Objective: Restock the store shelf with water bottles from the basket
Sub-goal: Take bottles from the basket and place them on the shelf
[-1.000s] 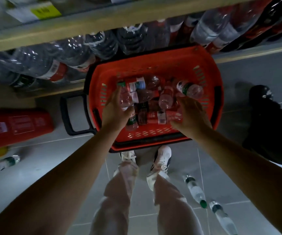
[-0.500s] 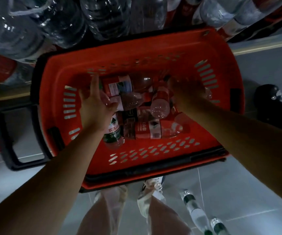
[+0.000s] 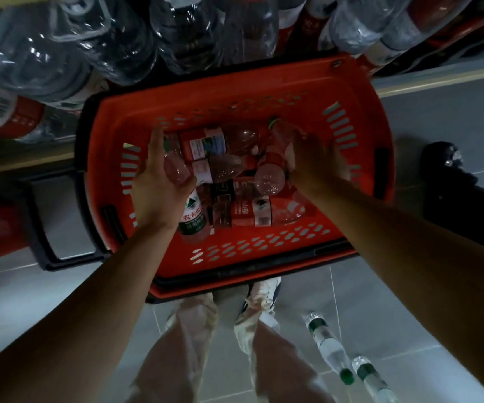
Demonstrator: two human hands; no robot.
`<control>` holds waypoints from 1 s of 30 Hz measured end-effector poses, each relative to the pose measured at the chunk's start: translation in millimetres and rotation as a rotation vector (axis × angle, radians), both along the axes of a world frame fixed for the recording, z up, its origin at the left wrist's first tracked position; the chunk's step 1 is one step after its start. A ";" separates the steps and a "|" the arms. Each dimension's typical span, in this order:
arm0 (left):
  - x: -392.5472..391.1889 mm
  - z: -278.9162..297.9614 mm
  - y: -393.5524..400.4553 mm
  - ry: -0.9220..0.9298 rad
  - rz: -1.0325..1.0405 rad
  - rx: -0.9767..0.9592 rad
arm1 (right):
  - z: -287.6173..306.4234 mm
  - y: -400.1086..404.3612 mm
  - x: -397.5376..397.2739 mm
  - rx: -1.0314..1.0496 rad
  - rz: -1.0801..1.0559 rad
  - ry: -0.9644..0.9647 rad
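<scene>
Left hand: left hand [image 3: 159, 196] reaches into the basket at centre frame, fingers and thumb curled round a water bottle [image 3: 176, 167].
Right hand: right hand [image 3: 316, 161] is also in the basket, right of centre, its back to the camera; whether it grips anything cannot be told.
Basket: red plastic basket [image 3: 351, 126] with slotted walls and a black rim sits on the floor, mid-frame.
Bottles in basket: small clear bottles [image 3: 252, 210] with red and green labels lie jumbled on their sides.
Shelf: large clear bottles [image 3: 95, 48] with red labels fill the shelf along the top of the frame.
Floor: grey tiles [image 3: 409, 301]; two green-capped bottles [image 3: 328, 347] lie at lower right.
Person: light trousers [image 3: 176, 344] and white shoes show below the basket.
</scene>
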State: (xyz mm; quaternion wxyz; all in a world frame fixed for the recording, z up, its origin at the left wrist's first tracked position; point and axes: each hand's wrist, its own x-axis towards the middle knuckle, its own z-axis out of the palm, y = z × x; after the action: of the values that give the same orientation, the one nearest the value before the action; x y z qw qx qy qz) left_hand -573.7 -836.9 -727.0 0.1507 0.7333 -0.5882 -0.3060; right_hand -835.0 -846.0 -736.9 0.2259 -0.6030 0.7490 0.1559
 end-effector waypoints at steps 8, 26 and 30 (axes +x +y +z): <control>12.5 141.6 18.7 0.051 -0.083 -0.071 | 157.0 64.4 37.5 -0.270 -0.370 -0.665; 113.0 516.1 166.9 0.070 0.053 -0.290 | 506.3 164.3 174.3 -0.222 -0.133 -1.218; 145.1 586.2 196.6 0.048 0.113 -0.383 | 560.9 179.2 211.6 -0.224 -0.026 -1.269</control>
State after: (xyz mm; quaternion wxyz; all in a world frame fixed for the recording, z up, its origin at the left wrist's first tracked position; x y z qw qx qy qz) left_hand -428.6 -640.3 -140.8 0.3184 0.7154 -0.5900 -0.1969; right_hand -623.4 -666.8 -176.1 0.5626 -0.5889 0.4885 -0.3132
